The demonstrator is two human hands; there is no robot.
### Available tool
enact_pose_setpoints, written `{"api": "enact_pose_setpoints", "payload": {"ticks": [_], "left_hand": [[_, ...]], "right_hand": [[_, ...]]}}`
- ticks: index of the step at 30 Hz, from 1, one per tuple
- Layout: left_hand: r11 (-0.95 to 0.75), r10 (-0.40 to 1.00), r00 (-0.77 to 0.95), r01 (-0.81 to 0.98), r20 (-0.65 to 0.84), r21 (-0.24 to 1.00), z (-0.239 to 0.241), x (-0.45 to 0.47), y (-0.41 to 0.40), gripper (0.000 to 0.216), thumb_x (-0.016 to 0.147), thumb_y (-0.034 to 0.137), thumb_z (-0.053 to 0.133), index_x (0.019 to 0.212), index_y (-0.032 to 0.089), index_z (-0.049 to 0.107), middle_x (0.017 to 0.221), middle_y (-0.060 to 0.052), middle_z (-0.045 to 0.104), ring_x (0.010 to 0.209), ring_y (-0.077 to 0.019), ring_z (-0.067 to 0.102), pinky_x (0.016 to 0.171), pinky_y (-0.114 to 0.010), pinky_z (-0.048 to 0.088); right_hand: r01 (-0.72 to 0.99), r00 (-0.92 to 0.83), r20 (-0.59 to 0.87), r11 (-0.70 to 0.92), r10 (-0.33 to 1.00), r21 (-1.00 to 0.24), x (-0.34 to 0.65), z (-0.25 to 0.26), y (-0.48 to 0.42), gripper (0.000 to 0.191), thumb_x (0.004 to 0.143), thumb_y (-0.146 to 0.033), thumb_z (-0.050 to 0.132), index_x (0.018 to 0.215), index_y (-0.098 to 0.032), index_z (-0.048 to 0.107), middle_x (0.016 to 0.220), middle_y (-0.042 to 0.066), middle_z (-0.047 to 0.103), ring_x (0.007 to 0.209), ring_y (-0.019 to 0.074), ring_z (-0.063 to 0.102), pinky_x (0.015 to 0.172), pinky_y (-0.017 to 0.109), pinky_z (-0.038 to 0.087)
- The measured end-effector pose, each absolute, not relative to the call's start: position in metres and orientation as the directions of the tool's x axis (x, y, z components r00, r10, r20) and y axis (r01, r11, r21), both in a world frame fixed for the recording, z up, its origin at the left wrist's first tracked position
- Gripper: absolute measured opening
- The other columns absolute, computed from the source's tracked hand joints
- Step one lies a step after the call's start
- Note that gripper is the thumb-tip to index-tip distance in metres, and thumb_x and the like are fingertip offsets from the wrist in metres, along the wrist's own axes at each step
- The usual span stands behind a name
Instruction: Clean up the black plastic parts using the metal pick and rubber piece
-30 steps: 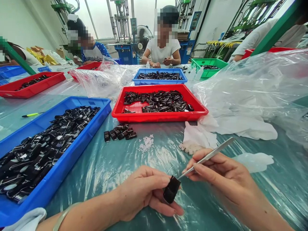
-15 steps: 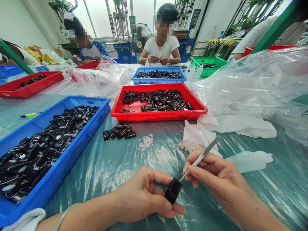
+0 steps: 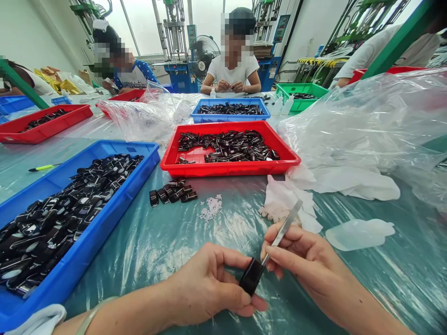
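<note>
Between the thumb and fingers of my left hand (image 3: 213, 284) is a small glossy black plastic part (image 3: 252, 276), tilted. My right hand (image 3: 300, 258) pinches a pair of metal tweezers (image 3: 287, 224), whose lower end meets the upper right edge of the black part. The very tip is hard to make out there. Beyond my hands lies a small pile of white scraps (image 3: 211, 207). Left of the scraps, several similar black parts (image 3: 174, 191) sit in a loose cluster on the plastic-covered table (image 3: 146, 242).
A blue tray (image 3: 115, 218) full of black parts stands at the left. Ahead is a red tray (image 3: 230, 171) with more. On the right lie a translucent bottle (image 3: 359, 235), a white cloth (image 3: 282, 197) and plastic sheeting (image 3: 366, 121). Co-workers sit across the table.
My right hand has shifted slightly left and down with the tweezers, which now stand a little steeper against the black part. My left hand has stayed almost still.
</note>
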State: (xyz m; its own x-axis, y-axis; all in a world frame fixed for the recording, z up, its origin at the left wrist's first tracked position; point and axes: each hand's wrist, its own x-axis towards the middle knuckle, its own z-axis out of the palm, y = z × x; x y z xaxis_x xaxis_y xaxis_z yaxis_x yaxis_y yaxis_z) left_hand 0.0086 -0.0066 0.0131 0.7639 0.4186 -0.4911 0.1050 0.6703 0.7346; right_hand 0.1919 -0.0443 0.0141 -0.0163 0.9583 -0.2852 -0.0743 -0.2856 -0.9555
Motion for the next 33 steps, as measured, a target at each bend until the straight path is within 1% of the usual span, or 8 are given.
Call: {"api": "enact_pose_setpoints", "payload": {"ticks": [5,12,15,19,27,30,31,33], "left_hand": [[0.681,0.424,0.753,0.101,-0.503,0.725,0.0132,0.0089,-0.0066,0.044,0.061,0.006,0.065,0.104,0.016,0.068,0.057,0.001,0.065,0.077,-0.0168,0.069,0.064,-0.015,0.050],[0.696,0.418,0.755,0.091,-0.505,0.712,0.0140,0.0099,-0.0077,0.043,0.060,0.005,0.065,0.101,0.017,0.069,0.057,0.002,0.064,0.074,-0.0145,0.068,0.060,-0.013,0.049],[0.693,0.411,0.765,0.091,-0.496,0.715,0.0145,0.0098,-0.0069,0.044,0.061,0.006,0.065,0.103,0.017,0.068,0.063,0.000,0.067,0.071,-0.0133,0.068,0.061,-0.013,0.049],[0.688,0.407,0.773,0.090,-0.486,0.720,0.0152,0.0099,-0.0054,0.045,0.062,0.005,0.064,0.104,0.017,0.068,0.071,-0.001,0.070,0.070,-0.0119,0.068,0.063,-0.014,0.050],[0.699,0.410,0.754,0.101,-0.513,0.708,0.0117,0.0094,-0.0068,0.043,0.060,0.007,0.067,0.102,0.015,0.068,0.062,-0.001,0.067,0.077,-0.0182,0.069,0.065,-0.017,0.051],[0.702,0.416,0.743,0.105,-0.525,0.704,0.0118,0.0094,-0.0076,0.037,0.059,0.010,0.070,0.096,0.014,0.070,0.058,0.000,0.064,0.079,-0.0203,0.068,0.065,-0.019,0.051],[0.702,0.423,0.739,0.100,-0.525,0.705,0.0116,0.0095,-0.0077,0.035,0.059,0.010,0.071,0.093,0.014,0.070,0.060,-0.001,0.063,0.079,-0.0211,0.068,0.065,-0.019,0.051],[0.698,0.440,0.738,0.077,-0.511,0.712,0.0105,0.0102,-0.0078,0.030,0.058,0.011,0.072,0.088,0.013,0.071,0.071,-0.004,0.066,0.078,-0.0212,0.068,0.064,-0.020,0.050]], "right_hand": [[-0.086,-0.012,-0.292,-0.292,0.956,-0.952,0.1904,0.0162,-0.0440,0.021,0.071,-0.034,0.067,0.080,-0.017,0.059,0.059,-0.003,0.057,0.056,0.0101,0.056,0.050,0.020,0.045],[-0.072,-0.032,-0.306,-0.308,0.951,-0.949,0.1899,0.0156,-0.0434,0.021,0.071,-0.034,0.068,0.078,-0.017,0.057,0.058,-0.004,0.055,0.055,0.0101,0.055,0.049,0.020,0.044],[-0.062,-0.034,-0.305,-0.307,0.952,-0.950,0.1905,0.0157,-0.0444,0.020,0.072,-0.034,0.066,0.078,-0.017,0.057,0.060,-0.003,0.055,0.057,0.0106,0.056,0.051,0.021,0.044],[-0.044,-0.022,-0.307,-0.308,0.951,-0.950,0.1900,0.0174,-0.0450,0.021,0.071,-0.036,0.066,0.076,-0.017,0.056,0.059,-0.003,0.054,0.056,0.0110,0.055,0.051,0.022,0.044],[-0.063,0.002,-0.288,-0.288,0.958,-0.956,0.1895,0.0177,-0.0439,0.021,0.071,-0.035,0.067,0.077,-0.017,0.058,0.058,-0.003,0.056,0.055,0.0108,0.055,0.052,0.021,0.044],[-0.067,0.049,-0.267,-0.264,0.962,-0.962,0.1931,0.0195,-0.0444,0.021,0.071,-0.035,0.069,0.079,-0.018,0.059,0.059,-0.002,0.058,0.056,0.0108,0.055,0.053,0.021,0.044],[-0.067,0.067,-0.255,-0.250,0.965,-0.966,0.1947,0.0206,-0.0444,0.022,0.069,-0.036,0.070,0.078,-0.018,0.060,0.060,-0.002,0.059,0.056,0.0109,0.055,0.053,0.021,0.044],[-0.072,0.100,-0.232,-0.226,0.967,-0.971,0.1980,0.0236,-0.0441,0.023,0.067,-0.037,0.071,0.078,-0.019,0.060,0.063,-0.001,0.060,0.055,0.0109,0.055,0.054,0.022,0.044]]}}
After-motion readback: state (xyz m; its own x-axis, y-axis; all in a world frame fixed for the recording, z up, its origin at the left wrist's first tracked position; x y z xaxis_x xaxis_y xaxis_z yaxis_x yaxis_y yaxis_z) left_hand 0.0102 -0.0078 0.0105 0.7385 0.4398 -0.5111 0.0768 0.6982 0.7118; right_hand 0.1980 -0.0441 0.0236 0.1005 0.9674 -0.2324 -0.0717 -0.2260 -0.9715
